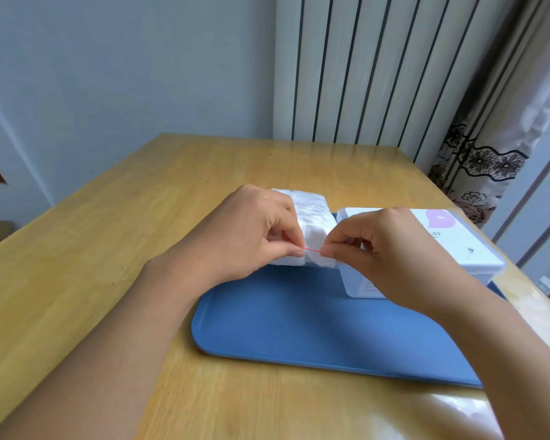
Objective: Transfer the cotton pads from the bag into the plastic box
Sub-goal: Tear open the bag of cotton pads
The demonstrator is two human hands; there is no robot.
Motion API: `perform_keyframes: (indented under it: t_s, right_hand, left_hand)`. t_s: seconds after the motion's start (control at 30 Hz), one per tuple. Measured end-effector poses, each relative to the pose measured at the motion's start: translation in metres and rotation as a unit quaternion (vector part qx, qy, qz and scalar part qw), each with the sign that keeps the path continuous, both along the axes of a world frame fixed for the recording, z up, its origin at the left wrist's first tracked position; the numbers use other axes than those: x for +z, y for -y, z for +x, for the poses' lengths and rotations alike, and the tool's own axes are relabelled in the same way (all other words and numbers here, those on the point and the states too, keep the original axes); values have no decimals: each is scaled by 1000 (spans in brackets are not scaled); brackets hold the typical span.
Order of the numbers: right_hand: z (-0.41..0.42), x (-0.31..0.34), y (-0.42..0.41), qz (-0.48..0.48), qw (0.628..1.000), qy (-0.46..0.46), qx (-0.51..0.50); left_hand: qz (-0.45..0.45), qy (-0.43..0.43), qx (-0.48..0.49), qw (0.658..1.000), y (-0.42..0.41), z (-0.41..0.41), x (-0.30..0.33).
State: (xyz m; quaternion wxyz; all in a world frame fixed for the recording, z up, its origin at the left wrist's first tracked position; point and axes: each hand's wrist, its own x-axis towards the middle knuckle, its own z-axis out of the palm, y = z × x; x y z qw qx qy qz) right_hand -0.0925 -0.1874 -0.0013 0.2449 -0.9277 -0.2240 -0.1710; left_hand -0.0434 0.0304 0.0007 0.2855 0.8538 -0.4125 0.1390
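Observation:
A clear plastic bag [311, 217] packed with white cotton pads lies on the far part of a blue mat [299, 319], its near end facing me. My left hand [248, 230] and my right hand [388, 246] both pinch that near end, thumbs and forefingers close together, with a thin red strip [311, 249] stretched between them. To the right of the bag stands the white plastic box [477, 249], lid shut, with a pink mark on top. My right hand hides the box's near left corner.
The mat lies on a wooden table [108, 249]. A white radiator [362, 68] stands behind the table's far edge, and a patterned curtain [489, 160] hangs at the right. The table's right edge runs close beside the box.

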Motion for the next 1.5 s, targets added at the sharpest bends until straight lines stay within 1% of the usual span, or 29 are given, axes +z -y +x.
perform_keyframes:
  t_s: [0.1, 0.3, 0.4, 0.47, 0.57, 0.7, 0.8, 0.9, 1.13, 1.23, 1.4, 1.5]
  right_hand:
    - [-3, 3, 2, 3, 1000, -28, 3]
    - [-3, -3, -1, -66, 998, -16, 9]
    - [-2, -7, -5, -47, 999, 14, 21]
    - [-1, -9, -8, -34, 998, 48, 21]
    - [-4, -11, -13, -38, 996, 84, 10]
    - [-2, -11, -11, -44, 994, 97, -12]
    - [-2, -12, -12, -45, 994, 101, -6]
    - [-3, -13, -16, -63, 991, 118, -3]
    - [-2, -14, -15, -62, 991, 114, -12]
    - [-1, -15, -16, -63, 991, 116, -12]
    - [-1, -12, -13, -39, 988, 149, 8]
    - [-2, -10, -9, -61, 984, 168, 20]
  left_hand:
    - [4, 13, -9, 1000, 0, 1, 0]
    - [35, -8, 2, 999, 0, -2, 1]
    - [16, -28, 20, 999, 0, -5, 2]
    - [8, -22, 30, 999, 1, -5, 2]
    - [20, -2, 40, 999, 2, -4, 1]
    - [6, -18, 34, 999, 0, -5, 2]
    - [7, -12, 37, 999, 1, -5, 2]
    - [-12, -31, 36, 999, 1, -4, 1]
    - [4, -31, 19, 999, 1, -3, 0]
    - [-2, -24, 27, 999, 3, -4, -2]
    - [-69, -96, 60, 991, 5, -4, -1]
    - [-86, -117, 66, 987, 3, -2, 2]
